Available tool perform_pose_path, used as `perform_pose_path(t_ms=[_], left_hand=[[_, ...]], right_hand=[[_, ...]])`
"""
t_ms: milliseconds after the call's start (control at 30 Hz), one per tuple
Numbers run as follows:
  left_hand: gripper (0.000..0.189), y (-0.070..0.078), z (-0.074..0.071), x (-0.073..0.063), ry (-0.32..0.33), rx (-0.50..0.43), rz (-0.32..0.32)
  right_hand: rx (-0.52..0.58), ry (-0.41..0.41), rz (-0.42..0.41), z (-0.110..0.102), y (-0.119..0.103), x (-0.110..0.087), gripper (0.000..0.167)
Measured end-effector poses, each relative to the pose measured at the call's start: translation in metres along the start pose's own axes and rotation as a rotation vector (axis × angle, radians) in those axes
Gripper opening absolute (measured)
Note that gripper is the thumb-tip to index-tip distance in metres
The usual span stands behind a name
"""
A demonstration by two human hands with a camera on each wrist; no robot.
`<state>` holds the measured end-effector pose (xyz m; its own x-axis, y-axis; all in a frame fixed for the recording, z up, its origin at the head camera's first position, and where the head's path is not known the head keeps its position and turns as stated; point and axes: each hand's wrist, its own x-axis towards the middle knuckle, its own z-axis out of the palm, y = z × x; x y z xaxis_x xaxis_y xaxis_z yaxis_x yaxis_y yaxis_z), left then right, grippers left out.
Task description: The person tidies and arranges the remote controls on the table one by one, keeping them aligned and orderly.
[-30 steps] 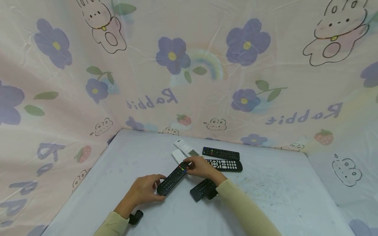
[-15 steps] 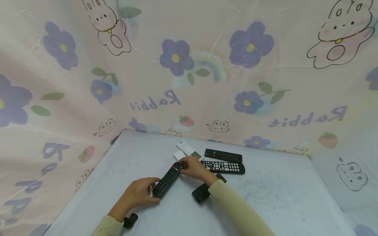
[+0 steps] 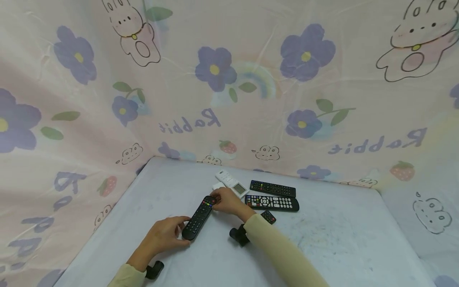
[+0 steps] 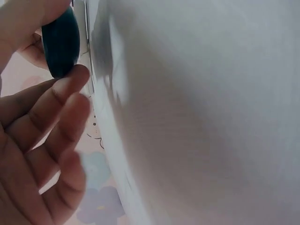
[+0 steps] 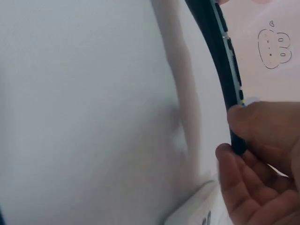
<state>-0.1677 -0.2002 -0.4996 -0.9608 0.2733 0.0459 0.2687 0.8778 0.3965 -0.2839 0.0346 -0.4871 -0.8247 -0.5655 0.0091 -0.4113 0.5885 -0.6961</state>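
Both hands hold a long black remote control (image 3: 198, 218) with coloured buttons near its far end, buttons facing up. My left hand (image 3: 161, 237) pinches its near end between thumb and fingers; in the left wrist view that rounded end of the remote (image 4: 62, 44) sits by the fingertips. At the far end, my right hand (image 3: 229, 203) grips with thumb and fingers. In the right wrist view the remote's thin side edge (image 5: 222, 61) shows, raised off the table. A white remote with a grey screen (image 3: 229, 181) lies just behind the right hand.
Another white object (image 3: 218, 186) is partly hidden by the right hand. To the right lie a black remote (image 3: 272, 188) and one with white buttons (image 3: 271, 202). A smaller black remote (image 3: 268, 217) is mostly covered by the right sleeve. Printed cloth hangs behind the white table (image 3: 322, 231).
Both hands have moved left with the black remote, which now points more steeply away from me. More of the remote with white buttons shows. The view has shifted slightly.
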Motion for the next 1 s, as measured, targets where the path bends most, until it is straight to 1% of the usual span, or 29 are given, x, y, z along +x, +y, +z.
perform_pose_path(t_ms=[167, 267, 367, 633, 800, 1000], left_hand=[[0.064, 0.002, 0.0, 0.0, 0.055, 0.03, 0.007], [0.064, 0.003, 0.0, 0.002, 0.06, 0.04, -0.014], [0.064, 0.004, 0.001, 0.003, 0.052, 0.043, -0.04], [0.064, 0.007, 0.002, 0.007, 0.001, 0.013, -0.123], [0.064, 0.007, 0.003, 0.007, -0.013, -0.005, -0.159], [0.064, 0.005, 0.005, 0.008, -0.016, -0.019, -0.171]], right_hand=[[-0.03, -0.006, 0.011, 0.003, -0.003, 0.005, 0.04], [-0.044, -0.018, 0.026, 0.005, -0.005, 0.008, 0.04], [-0.044, -0.037, 0.044, 0.009, -0.005, 0.011, 0.041], [-0.055, -0.045, 0.068, 0.016, -0.005, 0.013, 0.046], [-0.083, -0.035, 0.048, 0.02, -0.004, 0.015, 0.047], [-0.098, -0.025, 0.022, 0.023, -0.002, 0.015, 0.047]])
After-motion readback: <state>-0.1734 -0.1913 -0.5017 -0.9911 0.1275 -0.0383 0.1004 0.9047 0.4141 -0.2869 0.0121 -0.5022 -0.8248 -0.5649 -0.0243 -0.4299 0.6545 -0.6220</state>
